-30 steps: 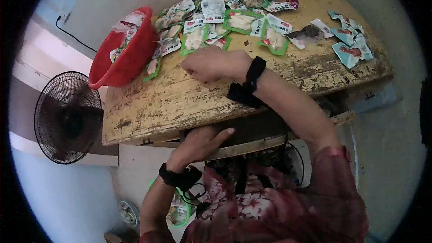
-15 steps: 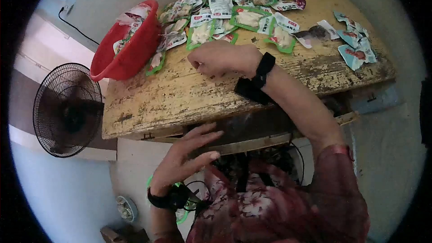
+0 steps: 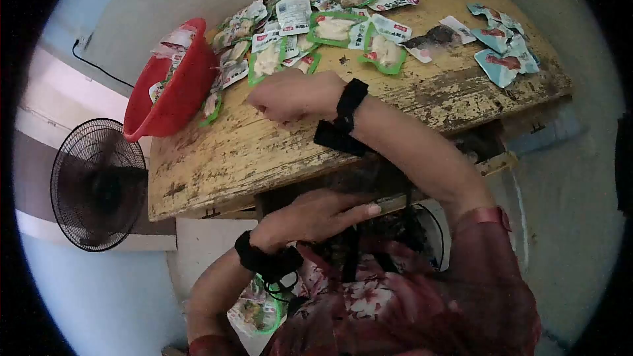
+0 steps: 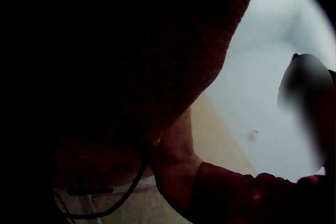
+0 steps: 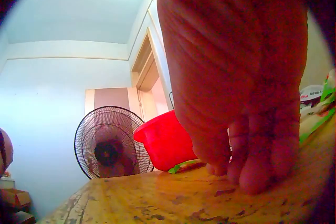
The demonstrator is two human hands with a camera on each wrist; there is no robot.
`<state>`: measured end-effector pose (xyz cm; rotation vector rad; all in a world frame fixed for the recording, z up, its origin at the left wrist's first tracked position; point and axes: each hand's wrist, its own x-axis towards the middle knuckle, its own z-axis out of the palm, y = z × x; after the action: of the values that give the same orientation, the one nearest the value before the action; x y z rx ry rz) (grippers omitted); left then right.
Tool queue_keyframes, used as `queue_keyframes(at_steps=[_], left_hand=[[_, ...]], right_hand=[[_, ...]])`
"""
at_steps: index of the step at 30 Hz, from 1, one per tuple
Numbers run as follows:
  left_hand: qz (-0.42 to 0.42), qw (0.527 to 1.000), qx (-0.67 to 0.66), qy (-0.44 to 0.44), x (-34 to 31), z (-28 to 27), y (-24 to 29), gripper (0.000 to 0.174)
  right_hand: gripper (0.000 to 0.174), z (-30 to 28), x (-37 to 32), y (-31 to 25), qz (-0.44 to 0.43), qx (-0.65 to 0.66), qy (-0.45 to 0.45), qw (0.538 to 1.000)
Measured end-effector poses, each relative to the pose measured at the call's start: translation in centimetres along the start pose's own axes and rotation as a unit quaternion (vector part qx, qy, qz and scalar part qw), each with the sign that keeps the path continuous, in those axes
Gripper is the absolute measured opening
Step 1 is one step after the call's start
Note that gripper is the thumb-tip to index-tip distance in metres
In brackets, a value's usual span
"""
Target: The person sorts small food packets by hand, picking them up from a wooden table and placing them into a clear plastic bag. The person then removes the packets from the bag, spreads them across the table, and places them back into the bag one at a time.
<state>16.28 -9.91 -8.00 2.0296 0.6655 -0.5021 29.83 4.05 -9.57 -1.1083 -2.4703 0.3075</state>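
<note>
At the table [image 3: 204, 165], your right hand [image 3: 297, 95] props on loosely bent fingers, apparently for support, gripping nothing visible, packets [image 3: 267, 59] just beyond. Your left hand [image 3: 310, 216] lies open-fingered by the drawer [image 3: 496, 164], perhaps steadying it.

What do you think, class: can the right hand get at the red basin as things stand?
Probably yes: the right hand looks empty, and mostly bare tabletop lies between it and the red basin, though a green-edged packet lies beside the basin.
</note>
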Motion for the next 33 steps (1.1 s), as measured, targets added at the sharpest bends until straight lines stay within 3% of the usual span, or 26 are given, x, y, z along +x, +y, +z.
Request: queue_keyframes(at_steps=[2,5,8,11,14,18,21,23,26,29,31,33], left_hand=[[-0.024,0.999,0.011,-0.031,0.5,-0.4,0.8,0.076],[-0.090,0.994,-0.004,-0.054,1.4,-0.4,0.6,0.069],[-0.188,0.980,0.010,-0.067,0.4,-2.5,4.4,0.069],[0.025,0.994,0.018,0.106,1.2,0.1,-1.7,0.067],[-0.076,0.993,0.074,0.046,1.8,0.0,-3.4,0.061],[0.024,0.992,0.116,0.041,2.0,0.7,-8.2,0.051],[0.025,0.991,0.104,0.084,0.3,-0.1,-4.7,0.047],[-0.018,0.984,0.113,0.135,-0.7,0.4,-2.9,0.045],[0.047,0.977,-0.055,0.203,-3.4,1.3,-1.9,0.038],[0.035,0.933,-0.174,0.313,-6.6,1.8,-0.6,0.030],[0.039,0.876,-0.297,0.377,-8.2,1.7,-1.5,0.020],[0.029,0.799,-0.425,0.426,-9.5,1.7,-3.8,0.017]], right_hand=[[0.014,-0.3,0.4,-0.6,0.025,-0.014,-0.026,0.999],[0.014,-0.3,0.6,-0.6,0.036,-0.037,-0.050,0.997],[0.015,-0.1,0.6,-0.2,0.031,-0.027,-0.051,0.998],[0.015,-0.2,0.6,-0.2,0.027,-0.032,-0.052,0.998],[0.016,-0.3,0.7,-0.4,0.039,-0.035,-0.048,0.997],[0.017,-0.2,0.7,-0.6,0.044,-0.009,-0.042,0.998],[0.018,-0.5,0.7,-0.5,0.045,-0.013,-0.060,0.997],[0.019,-0.7,0.6,-0.6,0.043,-0.016,-0.069,0.997],[0.019,-0.5,0.5,-0.5,0.034,-0.002,-0.047,0.998],[0.018,-0.2,-0.2,-0.2,0.027,0.031,-0.017,0.999],[0.016,-0.3,0.2,0.0,0.002,0.034,-0.011,0.999],[0.015,-0.5,0.3,-0.5,0.034,0.055,-0.024,0.998]])
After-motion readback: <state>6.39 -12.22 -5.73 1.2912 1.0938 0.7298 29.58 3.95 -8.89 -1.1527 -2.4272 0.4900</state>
